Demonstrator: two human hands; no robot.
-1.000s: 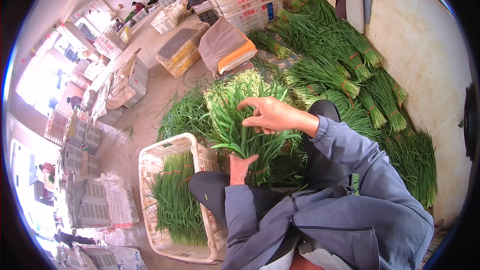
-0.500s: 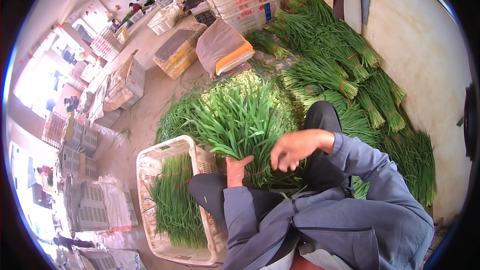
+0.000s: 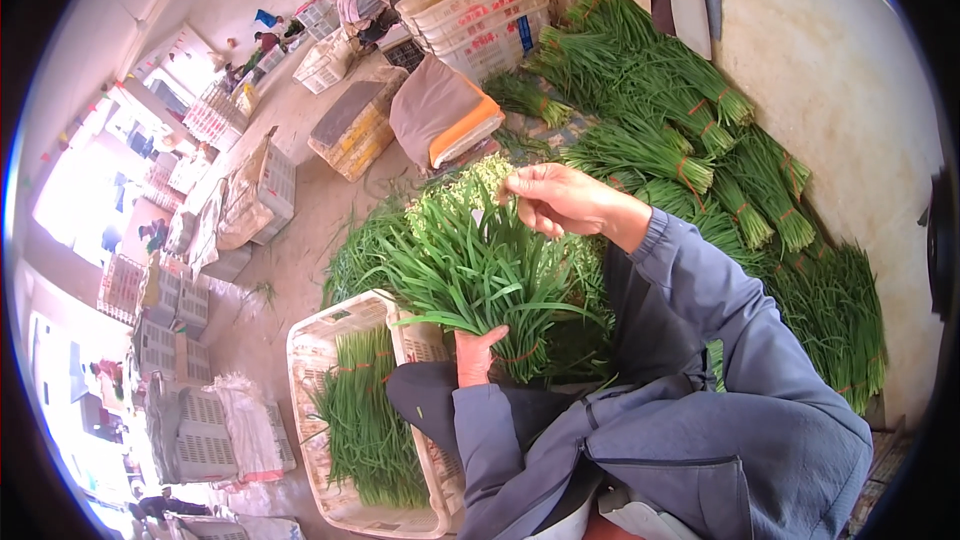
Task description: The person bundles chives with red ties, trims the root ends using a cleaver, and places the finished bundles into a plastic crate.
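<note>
Two bare hands are busy in front of the seated person in the grey-blue jacket (image 3: 660, 450), one low and one high. The left hand (image 3: 480, 355) is wrapped around a bunch of long flat green leaves (image 3: 480, 270), gripping it low down, near the thin red band (image 3: 522, 352) around its stalks. The bunch stands roughly upright above the lap, its leaves fanning out widely, some toward the white slotted plastic crate (image 3: 422, 340) on the person's left. Above the leaf tips hangs the right hand (image 3: 575, 202), thumb and forefinger drawn together and the other fingers curled; from where I stand I cannot tell whether a leaf is pinched there. Inside the crate lies a red-banded bundle of slim green stalks (image 3: 375, 440), and the dark-trousered left knee (image 3: 425, 395) is right beside it. Just beyond the held bunch sits a loose heap of pale yellow-green bits (image 3: 455, 183). Over to the right, many green bundles tied with orange-red bands (image 3: 690, 135) are piled along the stained cream wall (image 3: 830, 90). Farther off I see a folded brown cloth with an orange edge (image 3: 435, 110) near a stack of white plastic crates (image 3: 480, 25).
</note>
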